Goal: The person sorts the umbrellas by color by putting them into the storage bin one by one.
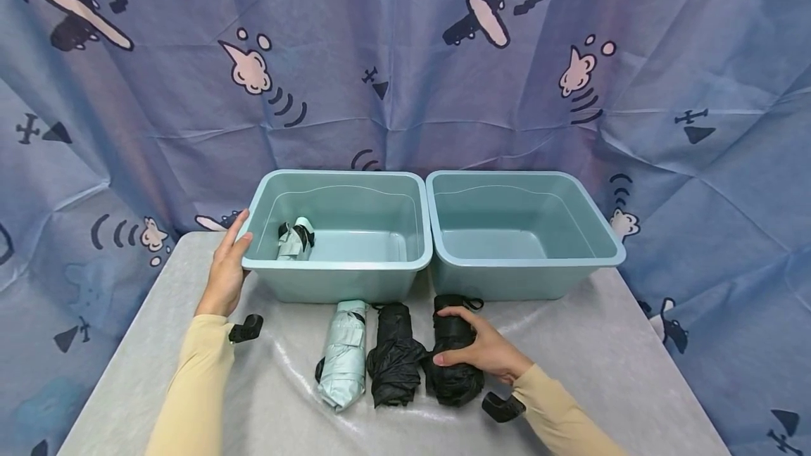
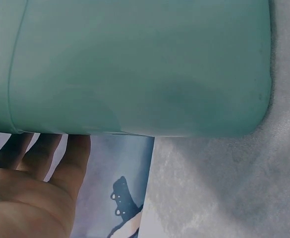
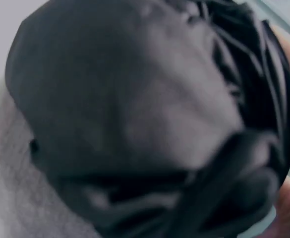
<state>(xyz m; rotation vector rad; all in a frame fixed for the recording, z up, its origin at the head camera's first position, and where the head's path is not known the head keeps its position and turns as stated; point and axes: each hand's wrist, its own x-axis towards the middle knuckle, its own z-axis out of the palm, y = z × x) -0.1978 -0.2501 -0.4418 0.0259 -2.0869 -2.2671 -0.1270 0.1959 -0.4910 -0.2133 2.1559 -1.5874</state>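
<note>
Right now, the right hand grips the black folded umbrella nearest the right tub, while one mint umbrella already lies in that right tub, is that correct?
Not quite: the head view shows the mint umbrella in the left tub; the right tub holds nothing. The right hand does grip the black umbrella.

three folded umbrellas (image 1: pixel 393 361) lie before two side-by-side bins (image 1: pixel 431 245), a fourth (image 1: pixel 294 239) inside the left.

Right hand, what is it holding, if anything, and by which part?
The right hand grips the rightmost black umbrella around its middle, fingers curled over the top. The umbrella lies on the table.
</note>
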